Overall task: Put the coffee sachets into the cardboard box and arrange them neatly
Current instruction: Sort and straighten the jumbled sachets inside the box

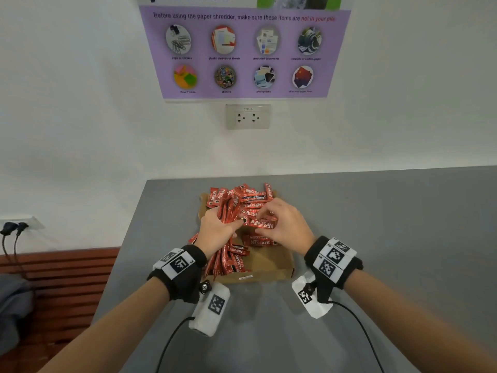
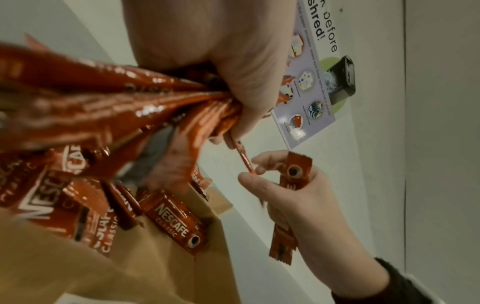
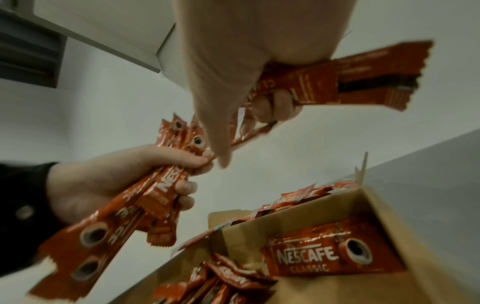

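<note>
An open cardboard box (image 1: 271, 267) lies on the grey table (image 1: 376, 224), with red Nescafe sachets (image 1: 242, 197) heaped loosely in its far half and over its left side. My left hand (image 1: 228, 224) grips a thick bundle of sachets (image 2: 103, 98) above the box, their ends fanning toward me. My right hand (image 1: 269, 216) holds a few sachets (image 3: 363, 78) crosswise, its thumb and forefinger meeting the left hand's fingertips at one thin sachet (image 2: 244, 158). A single sachet (image 3: 319, 259) lies flat on the box floor.
The table's left edge (image 1: 126, 238) drops to a wooden slatted bench (image 1: 61, 278). The wall behind carries a purple poster (image 1: 244, 52) and a socket (image 1: 248, 117). Two black plugs (image 1: 13, 227) hang at the left wall. Bare table lies right of the box.
</note>
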`<state>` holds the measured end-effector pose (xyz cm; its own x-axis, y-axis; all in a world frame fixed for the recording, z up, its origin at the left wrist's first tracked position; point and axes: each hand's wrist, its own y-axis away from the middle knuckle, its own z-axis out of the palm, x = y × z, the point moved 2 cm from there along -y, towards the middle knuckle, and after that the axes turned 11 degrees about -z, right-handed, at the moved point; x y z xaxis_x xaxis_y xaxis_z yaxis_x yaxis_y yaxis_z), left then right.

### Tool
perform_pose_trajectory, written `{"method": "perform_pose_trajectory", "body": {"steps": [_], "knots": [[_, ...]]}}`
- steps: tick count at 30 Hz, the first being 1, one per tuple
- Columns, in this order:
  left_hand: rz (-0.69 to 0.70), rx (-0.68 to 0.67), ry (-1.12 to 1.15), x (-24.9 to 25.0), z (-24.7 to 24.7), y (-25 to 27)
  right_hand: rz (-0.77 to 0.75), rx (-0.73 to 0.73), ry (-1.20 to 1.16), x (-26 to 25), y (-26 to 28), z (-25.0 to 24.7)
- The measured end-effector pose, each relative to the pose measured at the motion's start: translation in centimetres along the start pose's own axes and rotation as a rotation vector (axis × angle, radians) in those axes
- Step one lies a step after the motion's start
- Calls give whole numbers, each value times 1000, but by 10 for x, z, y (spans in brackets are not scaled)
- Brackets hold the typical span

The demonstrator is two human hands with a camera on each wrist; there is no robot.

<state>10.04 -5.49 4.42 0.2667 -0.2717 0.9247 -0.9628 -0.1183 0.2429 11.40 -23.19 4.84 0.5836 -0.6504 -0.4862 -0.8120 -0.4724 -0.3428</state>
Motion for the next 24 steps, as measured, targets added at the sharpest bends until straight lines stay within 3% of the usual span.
{"method": "perform_pose_trajectory", "body": {"steps": [3,8,12,16,24], "knots": [[-18,0,34,-2,-3,-2,102,7,-181,12,0,-8],[-26,-18,-7,-5,-2,0,136,-116,-286,14,0,-9],[-57,83,50,-10,-3,-3,236,48,-383,18,2,-4],[-39,169,138,-9,0,-2,303,-17,-397,15,4,12],[68,65,-6,-5,17,8,175,197,-402,-1,-12,11]]}}
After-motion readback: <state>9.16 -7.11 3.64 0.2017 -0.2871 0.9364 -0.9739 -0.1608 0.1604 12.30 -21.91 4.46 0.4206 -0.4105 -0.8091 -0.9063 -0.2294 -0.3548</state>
